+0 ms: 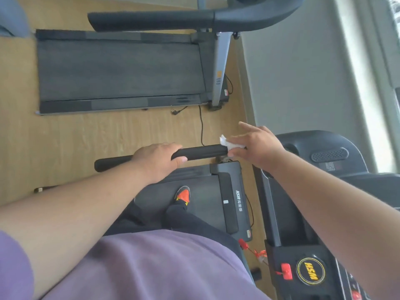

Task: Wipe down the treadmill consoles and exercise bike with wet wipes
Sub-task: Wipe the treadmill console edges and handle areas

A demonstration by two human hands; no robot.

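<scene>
I stand on a black treadmill, and the picture is turned sideways. Its black foam handrail [201, 153] runs across the middle. My left hand [158, 159] grips this handrail, fingers curled over it and thumb under. My right hand [257, 144] holds a crumpled white wet wipe [232, 146] against the handrail's end, where it meets the console arm; the index finger sticks out straight. The treadmill console [311, 276] with a yellow round logo and a red safety key lies at the lower right.
A second treadmill [121, 70] with its own handrail [151, 20] stands on the wooden floor [65, 137] above. A black power cord [201, 126] lies between the two machines. A grey wall [298, 72] and a window are on the right. My orange shoe [183, 194] rests on the belt.
</scene>
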